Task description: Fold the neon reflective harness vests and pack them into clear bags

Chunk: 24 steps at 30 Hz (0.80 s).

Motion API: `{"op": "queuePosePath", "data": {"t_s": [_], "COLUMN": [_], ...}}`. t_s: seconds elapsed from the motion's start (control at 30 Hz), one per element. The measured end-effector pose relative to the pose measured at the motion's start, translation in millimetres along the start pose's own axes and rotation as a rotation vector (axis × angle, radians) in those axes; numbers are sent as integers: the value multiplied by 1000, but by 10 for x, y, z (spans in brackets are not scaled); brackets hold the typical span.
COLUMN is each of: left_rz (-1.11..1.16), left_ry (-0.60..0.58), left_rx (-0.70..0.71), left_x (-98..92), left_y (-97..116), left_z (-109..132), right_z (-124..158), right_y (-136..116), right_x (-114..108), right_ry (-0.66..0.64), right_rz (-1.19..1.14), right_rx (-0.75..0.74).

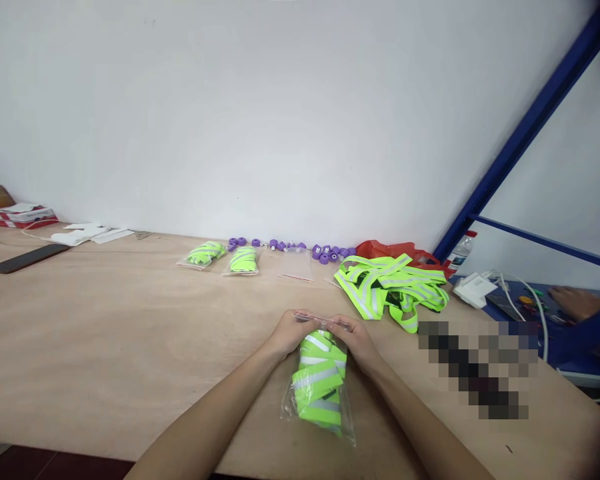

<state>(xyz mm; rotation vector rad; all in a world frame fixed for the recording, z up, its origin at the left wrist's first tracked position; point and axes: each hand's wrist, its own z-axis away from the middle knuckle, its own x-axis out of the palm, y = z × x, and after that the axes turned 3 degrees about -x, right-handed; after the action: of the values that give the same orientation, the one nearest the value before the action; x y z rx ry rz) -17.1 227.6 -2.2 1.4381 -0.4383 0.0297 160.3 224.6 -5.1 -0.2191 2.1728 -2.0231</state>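
Note:
A clear zip bag holds a folded neon-yellow reflective strap with silver stripes. Its mouth points away from me, pinched on the left by my left hand and on the right by my right hand. Both hands are closed, thumbs close together along the top edge. Beyond my right hand lies a loose heap of the same reflective straps. Two filled bags, a left one and a right one, rest farther back, beside a flat bag that looks unfilled.
Several purple caps line the wall, near a red plastic bag. A bottle and white adapter stand right, by a co-worker's hand. At left are a dark flat bar, papers and a red-white box.

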Motion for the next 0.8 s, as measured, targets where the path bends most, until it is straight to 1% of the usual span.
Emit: {"op": "queuePosePath", "data": {"t_s": [0.17, 0.43, 0.6, 0.8], "left_rz": [-7, -33, 9, 13], "left_ry": [1, -18, -45, -55], "left_rx": [-9, -25, -42, -26], "left_x": [-3, 18, 14, 19], "left_y": [-14, 25, 35, 33], "left_z": [-2, 22, 37, 73], "right_z": [-3, 15, 3, -4], "right_y": [-8, -19, -26, -32], "right_x": [-5, 11, 5, -13], "right_ry": [-21, -20, -14, -26], "right_rz": [51, 64, 61, 72], "right_rx": [-23, -25, -8, -39]}}
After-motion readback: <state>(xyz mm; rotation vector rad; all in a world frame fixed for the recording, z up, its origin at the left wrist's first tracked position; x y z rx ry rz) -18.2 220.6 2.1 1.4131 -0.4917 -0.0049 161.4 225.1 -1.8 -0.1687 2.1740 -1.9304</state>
